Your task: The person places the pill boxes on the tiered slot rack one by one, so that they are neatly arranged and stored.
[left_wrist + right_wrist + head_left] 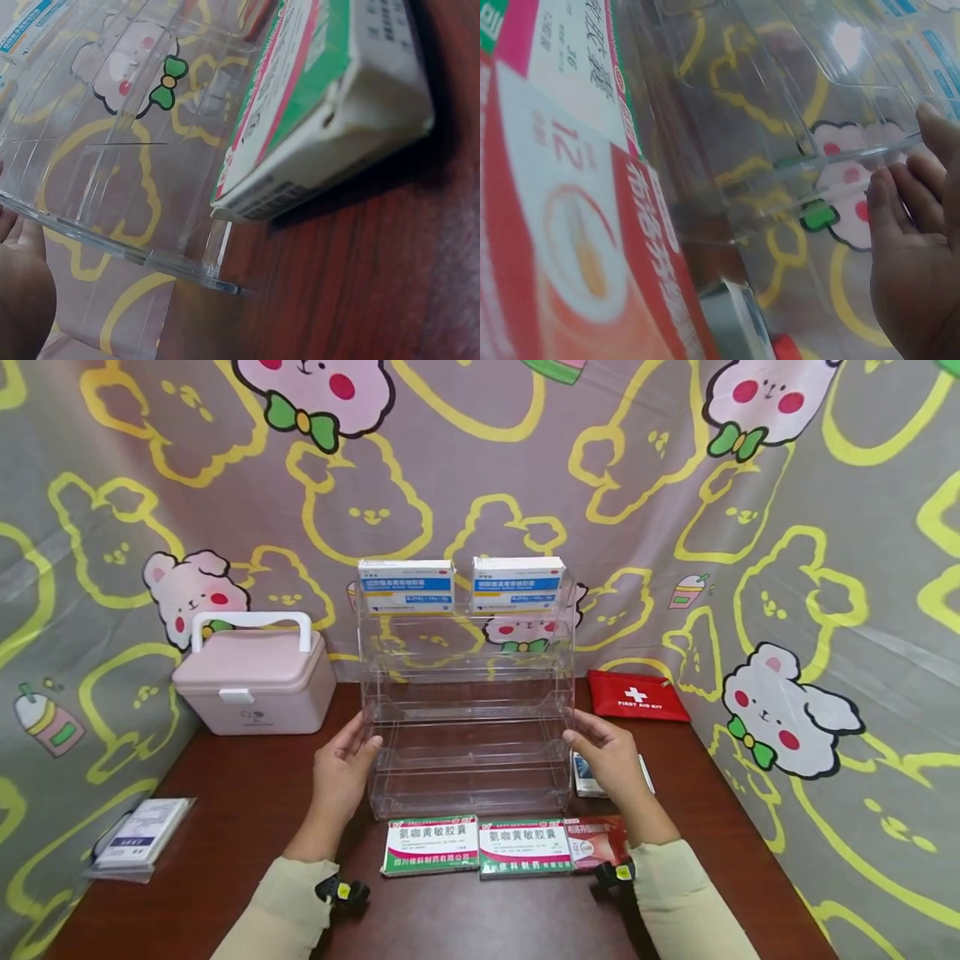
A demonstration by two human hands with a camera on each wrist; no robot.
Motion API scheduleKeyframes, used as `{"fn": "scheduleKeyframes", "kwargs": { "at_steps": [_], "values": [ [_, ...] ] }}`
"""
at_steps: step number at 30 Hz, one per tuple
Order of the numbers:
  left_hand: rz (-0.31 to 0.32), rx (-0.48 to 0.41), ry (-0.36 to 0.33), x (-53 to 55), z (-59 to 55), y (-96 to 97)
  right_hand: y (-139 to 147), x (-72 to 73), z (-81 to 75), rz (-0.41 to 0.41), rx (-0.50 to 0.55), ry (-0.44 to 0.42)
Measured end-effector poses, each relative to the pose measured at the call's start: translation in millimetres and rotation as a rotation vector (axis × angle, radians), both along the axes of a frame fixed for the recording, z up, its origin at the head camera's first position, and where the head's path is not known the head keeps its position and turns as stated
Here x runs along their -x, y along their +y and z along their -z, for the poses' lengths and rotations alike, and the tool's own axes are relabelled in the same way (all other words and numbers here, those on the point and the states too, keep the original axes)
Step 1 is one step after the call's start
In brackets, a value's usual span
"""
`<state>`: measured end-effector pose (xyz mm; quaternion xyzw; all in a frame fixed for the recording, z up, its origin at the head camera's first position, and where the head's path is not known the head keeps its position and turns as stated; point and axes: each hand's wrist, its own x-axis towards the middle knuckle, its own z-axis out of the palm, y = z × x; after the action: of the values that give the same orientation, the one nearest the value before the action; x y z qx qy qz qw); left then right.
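Observation:
A clear plastic tiered display rack stands upright on the table in the head view. My left hand holds its left side edge, thumb in front and fingers along the outer side. On the opposite edge, my right hand grips in the same way; in the right wrist view the rack's edge runs between thumb and fingers. Two blue-and-white medicine boxes, a left one and a right one, stand on the top tier. The lower tiers hold nothing.
Before the rack lie two green-and-white capsule boxes and a red medicine box. A white box is partly behind my right hand. Around are a pink case, a red first aid pouch and a bagged white pack.

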<state>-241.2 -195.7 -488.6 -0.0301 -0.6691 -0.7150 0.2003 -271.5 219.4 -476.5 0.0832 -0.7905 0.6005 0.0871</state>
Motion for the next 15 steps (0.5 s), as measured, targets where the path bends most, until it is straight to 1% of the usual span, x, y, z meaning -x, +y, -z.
{"fn": "scheduleKeyframes", "kwargs": {
  "at_steps": [3,5,8,12,15],
  "values": [
    [-0.006,0.004,0.002,-0.9,1.6,-0.9,7,0.0,-0.3,-0.031,-0.014,0.01],
    [0.002,-0.011,0.006,-1.2,2.5,-1.2,16,-0.5,0.1,-0.039,-0.065,0.012],
    [0.013,-0.021,0.008,-1.2,3.7,-1.2,36,0.6,3.4,-0.041,-0.17,0.005],
    [0.022,-0.023,0.005,0.0,4.9,-0.9,68,3.0,6.8,-0.049,-0.289,-0.041],
    [0.019,-0.026,0.005,1.7,5.8,-0.7,90,3.1,10.6,-0.043,-0.374,-0.107]
  ]
}}
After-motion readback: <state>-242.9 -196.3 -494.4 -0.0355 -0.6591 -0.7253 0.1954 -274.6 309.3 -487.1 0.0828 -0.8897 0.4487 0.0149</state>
